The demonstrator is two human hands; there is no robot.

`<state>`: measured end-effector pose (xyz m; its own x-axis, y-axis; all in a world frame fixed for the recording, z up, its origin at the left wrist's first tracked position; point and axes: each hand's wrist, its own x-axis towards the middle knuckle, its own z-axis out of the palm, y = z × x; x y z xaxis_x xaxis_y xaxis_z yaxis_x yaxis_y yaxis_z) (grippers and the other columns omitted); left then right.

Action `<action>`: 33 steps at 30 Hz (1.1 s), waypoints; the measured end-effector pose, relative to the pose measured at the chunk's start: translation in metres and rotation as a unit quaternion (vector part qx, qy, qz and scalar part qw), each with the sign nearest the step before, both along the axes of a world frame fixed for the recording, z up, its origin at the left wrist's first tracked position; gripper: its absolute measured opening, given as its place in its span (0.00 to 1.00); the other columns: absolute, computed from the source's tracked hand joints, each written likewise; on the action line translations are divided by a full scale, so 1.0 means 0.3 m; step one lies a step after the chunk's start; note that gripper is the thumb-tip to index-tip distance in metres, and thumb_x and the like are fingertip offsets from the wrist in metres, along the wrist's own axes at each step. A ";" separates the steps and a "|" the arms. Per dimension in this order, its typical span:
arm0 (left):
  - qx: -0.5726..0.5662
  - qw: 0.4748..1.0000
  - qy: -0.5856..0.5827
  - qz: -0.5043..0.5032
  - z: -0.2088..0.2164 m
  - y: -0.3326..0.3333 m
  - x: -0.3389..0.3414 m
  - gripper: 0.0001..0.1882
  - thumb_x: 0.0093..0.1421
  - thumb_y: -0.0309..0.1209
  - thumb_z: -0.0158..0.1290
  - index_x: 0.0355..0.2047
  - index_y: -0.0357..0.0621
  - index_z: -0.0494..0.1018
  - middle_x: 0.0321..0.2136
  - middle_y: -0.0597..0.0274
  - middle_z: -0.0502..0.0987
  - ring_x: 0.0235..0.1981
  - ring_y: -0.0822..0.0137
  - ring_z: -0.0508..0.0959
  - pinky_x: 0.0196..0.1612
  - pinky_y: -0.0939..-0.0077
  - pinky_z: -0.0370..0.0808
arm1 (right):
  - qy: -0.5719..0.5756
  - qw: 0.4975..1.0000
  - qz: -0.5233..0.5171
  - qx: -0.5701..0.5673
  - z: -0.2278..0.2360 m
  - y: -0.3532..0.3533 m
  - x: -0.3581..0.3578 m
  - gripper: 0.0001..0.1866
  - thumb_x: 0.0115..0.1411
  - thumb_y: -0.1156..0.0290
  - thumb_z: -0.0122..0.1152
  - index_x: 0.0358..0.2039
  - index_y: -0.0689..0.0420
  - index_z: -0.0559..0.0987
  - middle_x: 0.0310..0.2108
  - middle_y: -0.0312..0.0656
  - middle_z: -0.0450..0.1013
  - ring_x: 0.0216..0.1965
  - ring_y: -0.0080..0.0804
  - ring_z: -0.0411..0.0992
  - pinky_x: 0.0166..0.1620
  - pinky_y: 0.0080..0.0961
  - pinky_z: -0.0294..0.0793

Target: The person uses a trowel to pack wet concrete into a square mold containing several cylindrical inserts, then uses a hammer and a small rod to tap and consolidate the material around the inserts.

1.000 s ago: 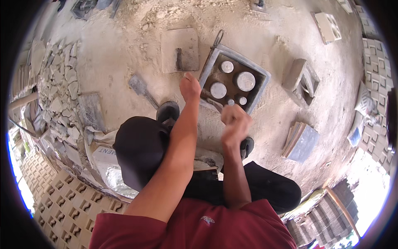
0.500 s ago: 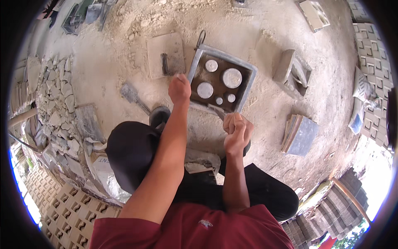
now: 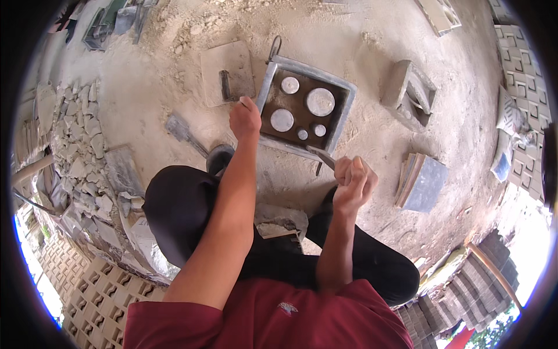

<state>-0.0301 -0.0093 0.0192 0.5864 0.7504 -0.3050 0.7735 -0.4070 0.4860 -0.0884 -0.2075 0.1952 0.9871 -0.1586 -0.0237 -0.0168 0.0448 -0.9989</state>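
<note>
From my head view, I had the square mould with a grey metal rim (image 3: 343, 121) in front of me on the pale, dusty floor (image 3: 372, 157), turned at a slant, with five round, pale grey discs, the largest (image 3: 320, 102) toward its right edge, set in the dark brown bed. My right hand (image 3: 354, 179) was closed, fingers pressed around the hidden end of a slim, tapering grey metal blade (image 3: 321, 156). Compared with half a second before, that hand had swung out to the right, and the blade's tip had shifted along the mould's near edge toward the near right corner; I took this to mean that the work had passed to that end of the rim. The blade's long axis ran diagonally, its tip pointing forward and left, at the near edge. My left hand (image 3: 245, 119) was curled into a fist just beside the mould's near left corner, below a pale square slab (image 3: 236, 60); whether it pinched anything, I could not tell.
</note>
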 end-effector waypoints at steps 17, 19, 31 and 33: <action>-0.026 0.999 -0.012 0.015 -0.020 0.010 0.008 0.31 0.63 0.47 0.32 0.32 0.31 0.77 0.33 0.34 0.77 0.38 0.36 0.75 0.45 0.48 0.70 | -0.071 0.997 -0.014 -0.008 -0.059 0.005 0.002 0.21 0.61 0.72 0.40 0.10 0.54 0.55 0.09 0.31 0.51 0.12 0.17 0.48 0.17 0.22 0.45; -0.037 0.999 -0.010 0.009 -0.024 0.004 0.000 0.31 0.63 0.47 0.32 0.31 0.31 0.77 0.33 0.34 0.76 0.38 0.36 0.75 0.45 0.48 0.70 | -0.047 0.994 -0.060 -0.085 -0.149 0.003 0.019 0.21 0.62 0.72 0.39 0.11 0.52 0.53 0.08 0.31 0.50 0.12 0.16 0.48 0.17 0.21 0.45; -0.042 0.999 -0.013 0.001 -0.023 0.020 -0.008 0.31 0.63 0.47 0.32 0.31 0.31 0.77 0.32 0.35 0.77 0.38 0.38 0.76 0.44 0.48 0.70 | -0.142 0.988 -0.054 -0.004 -0.092 0.010 0.045 0.22 0.62 0.74 0.40 0.11 0.54 0.51 0.07 0.33 0.50 0.10 0.19 0.47 0.16 0.22 0.44; -0.051 0.999 -0.009 0.001 -0.014 0.007 -0.001 0.31 0.63 0.47 0.32 0.31 0.32 0.77 0.32 0.36 0.77 0.38 0.38 0.76 0.44 0.48 0.70 | -0.121 0.989 -0.074 0.039 -0.091 -0.006 0.035 0.22 0.62 0.74 0.41 0.10 0.54 0.52 0.08 0.32 0.50 0.10 0.18 0.46 0.16 0.22 0.44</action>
